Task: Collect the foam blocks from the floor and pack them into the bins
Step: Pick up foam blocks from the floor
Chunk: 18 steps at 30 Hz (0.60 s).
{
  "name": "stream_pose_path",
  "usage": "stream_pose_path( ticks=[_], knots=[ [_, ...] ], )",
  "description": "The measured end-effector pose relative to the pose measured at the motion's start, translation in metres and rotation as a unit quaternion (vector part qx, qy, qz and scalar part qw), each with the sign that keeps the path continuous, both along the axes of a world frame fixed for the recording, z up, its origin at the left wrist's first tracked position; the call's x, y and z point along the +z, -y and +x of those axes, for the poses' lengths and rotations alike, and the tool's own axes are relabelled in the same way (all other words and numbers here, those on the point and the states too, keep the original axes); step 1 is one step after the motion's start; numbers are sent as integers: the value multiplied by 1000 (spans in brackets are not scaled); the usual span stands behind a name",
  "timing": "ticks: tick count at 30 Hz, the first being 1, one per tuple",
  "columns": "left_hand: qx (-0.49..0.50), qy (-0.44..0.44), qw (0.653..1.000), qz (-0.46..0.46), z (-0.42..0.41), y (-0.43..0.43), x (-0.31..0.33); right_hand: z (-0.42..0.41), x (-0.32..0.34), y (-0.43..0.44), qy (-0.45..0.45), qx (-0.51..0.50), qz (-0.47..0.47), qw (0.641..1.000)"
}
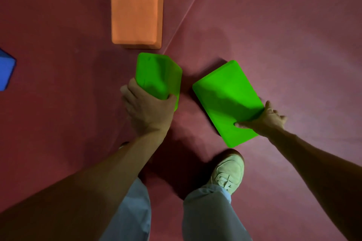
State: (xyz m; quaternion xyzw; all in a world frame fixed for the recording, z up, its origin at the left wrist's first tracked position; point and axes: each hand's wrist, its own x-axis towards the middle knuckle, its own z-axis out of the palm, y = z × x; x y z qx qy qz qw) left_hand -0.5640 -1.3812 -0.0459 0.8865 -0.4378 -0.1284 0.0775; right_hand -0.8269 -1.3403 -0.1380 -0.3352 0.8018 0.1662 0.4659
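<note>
Left hand [148, 107] clasps the left green block [158, 74]; right hand [268, 119] pinches the right green block [225, 100] at its edge, thumb on top; a deeper hold should steady the lift

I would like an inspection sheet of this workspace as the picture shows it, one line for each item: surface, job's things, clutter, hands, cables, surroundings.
Surface: dark red floor, with a thin seam running across it.
Job's things: left green block and right green block side by side; orange block beyond them; blue block cut off at the left edge; no bin in view.
Clutter: nothing seen.
Grippers: left hand grips the near end of the left green block; right hand holds the right green block's edge, thumb on top.
Cables: nothing seen.
Surroundings: the person's shoe and trouser legs.
</note>
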Motion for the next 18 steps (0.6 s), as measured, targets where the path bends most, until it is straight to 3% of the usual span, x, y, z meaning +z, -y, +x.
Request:
stream_pose_path(
  ticks=[3, 8, 13, 18],
  knots=[
    [-2, -6, 1000, 9, -2, 0, 3, 2, 3, -1, 13, -20, 18, 1000],
    [-13, -43, 999, 21, 2, 1, 8, 15, 34, 7, -46, 52, 16, 997],
    [4, -94, 994, 58, 24, 1, 39, 44, 90, 19, -12, -50, -52, 997],
    [97, -184, 976, 65, 70, 9, 125, 103, 189, 34, -55, -97, -146, 983]
  ],
)
